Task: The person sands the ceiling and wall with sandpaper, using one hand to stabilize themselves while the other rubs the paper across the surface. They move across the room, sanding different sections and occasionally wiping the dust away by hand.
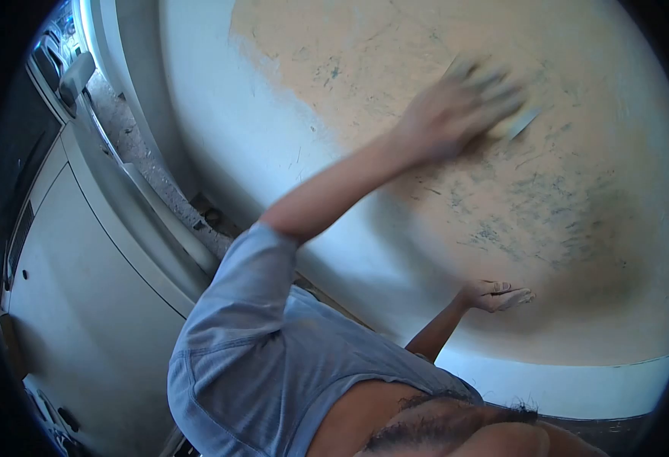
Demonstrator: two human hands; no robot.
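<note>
My left hand [464,110] presses flat against the tan, scuffed body panel [380,76], its fingers blurred by motion. Beneath it is a thin, pale-edged piece that looks like sandpaper [524,123], its corner showing past the fingers. Most of that piece is hidden under the palm. Lower down, my right hand [500,296] hangs close to the panel's shaded part, with dusty, loosely bent fingers apart from the thumb. Nothing shows in it. Dark scratches and grey-green patches mark the tan filler-like coating around both hands.
A pale car [91,289] with a side mirror [78,76] stands close on the left. Between it and the panel runs a strip of gravelly ground [125,129]. The panel's white lower band [563,385] ends above a dark edge at bottom right.
</note>
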